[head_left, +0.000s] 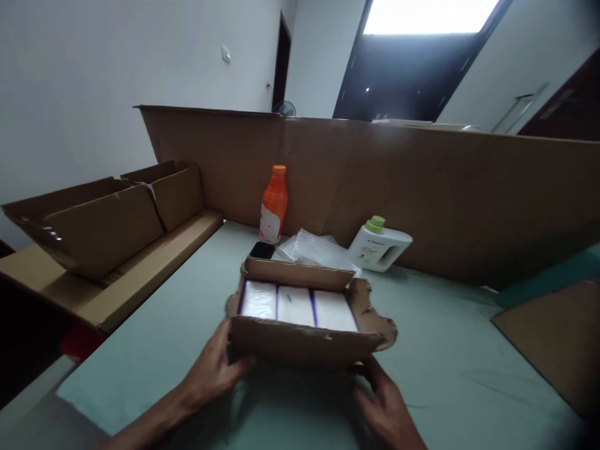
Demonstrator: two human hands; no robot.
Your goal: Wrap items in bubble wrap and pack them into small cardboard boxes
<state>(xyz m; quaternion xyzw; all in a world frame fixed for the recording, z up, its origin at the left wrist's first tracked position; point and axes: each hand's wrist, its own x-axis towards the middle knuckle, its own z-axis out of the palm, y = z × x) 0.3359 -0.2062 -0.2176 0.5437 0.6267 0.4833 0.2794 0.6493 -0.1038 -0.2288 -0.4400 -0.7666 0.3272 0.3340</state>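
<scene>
**Small open carton gripped at both near corners**

A small cardboard box (300,337) with ragged, opened flaps is seen on the pale green surface (445,350), just in front of the person. It is grasped from both sides: the left hand (213,372) is closed around the box's near left corner, and the right hand (387,406) is pressed against its near right corner, the fingers curled under the edge. Three white packs (297,305) are laid side by side inside the box.

Just behind the box, a black phone (261,250) and a crumpled clear plastic bag (314,249) are found. Farther behind it, an orange bottle (274,206) is stood upright, and a white jug with a green cap (379,245) is set behind and to the right. A tall cardboard wall (422,187) is raised beyond these. Larger open cartons (107,219) are stacked well to the left of the box.
</scene>
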